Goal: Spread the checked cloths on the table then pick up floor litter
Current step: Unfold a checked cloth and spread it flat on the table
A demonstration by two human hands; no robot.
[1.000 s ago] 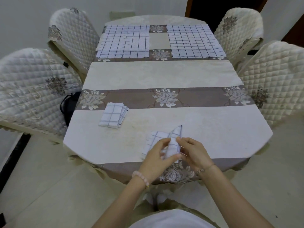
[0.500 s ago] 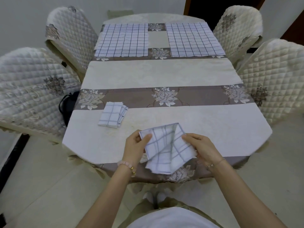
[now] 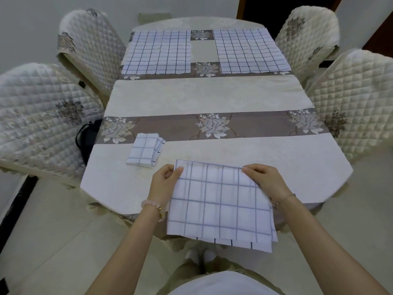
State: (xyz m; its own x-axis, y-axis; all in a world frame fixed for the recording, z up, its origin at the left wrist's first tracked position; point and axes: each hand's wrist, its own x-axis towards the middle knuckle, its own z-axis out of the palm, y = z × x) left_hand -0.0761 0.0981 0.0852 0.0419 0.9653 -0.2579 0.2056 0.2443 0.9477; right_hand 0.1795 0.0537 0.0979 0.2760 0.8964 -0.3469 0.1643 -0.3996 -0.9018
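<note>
Left hand [image 3: 164,183] and right hand [image 3: 264,180] pinch half-unfolded checked cloth [image 3: 220,204] by its top corners over near table [image 3: 212,99] edge | next: open last fold, lay flat, square with the two spread cloths [image 3: 158,52].

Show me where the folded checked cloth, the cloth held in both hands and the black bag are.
folded checked cloth [image 3: 143,152], head view, middle of its top face.
held cloth [image 3: 219,201], head view, centre of the hanging panel.
black bag [image 3: 86,139], head view, its visible side.
</note>
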